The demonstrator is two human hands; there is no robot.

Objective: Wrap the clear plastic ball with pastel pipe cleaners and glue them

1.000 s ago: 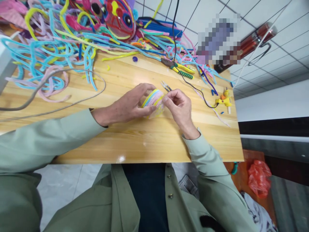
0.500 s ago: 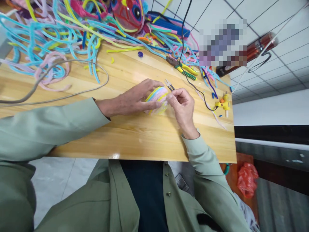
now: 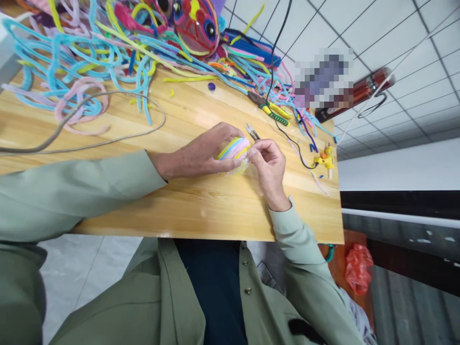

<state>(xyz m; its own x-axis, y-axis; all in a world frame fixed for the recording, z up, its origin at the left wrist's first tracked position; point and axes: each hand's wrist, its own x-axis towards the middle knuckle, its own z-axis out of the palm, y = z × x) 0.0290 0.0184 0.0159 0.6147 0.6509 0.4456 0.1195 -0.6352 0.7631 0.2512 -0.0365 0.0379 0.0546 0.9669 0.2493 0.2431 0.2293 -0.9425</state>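
Note:
A rounded object striped in pink, yellow and light blue (image 3: 235, 149) is held above the wooden table (image 3: 201, 206). My left hand (image 3: 204, 151) grips it from the left, thumb on the near side and fingers over the far side. At its right edge, my right hand (image 3: 270, 160) is closed in a pinch of thumb and forefinger; what lies between those fingertips is too small to make out. Small snips (image 3: 253, 132) with pointed metal blades lie just beyond my right hand.
Fuzzy coloured stems (image 3: 82, 57) are heaped along the far edge, by a red fish-like figure (image 3: 197, 24). Pliers (image 3: 269, 108), a black cable and a yellow glue gun (image 3: 325, 160) lie to the right. A grey cord (image 3: 122, 139) crosses the left.
The whole view has shifted slightly. Both hands keep nearly the same places on the striped object, which appears tilted a little differently between them.

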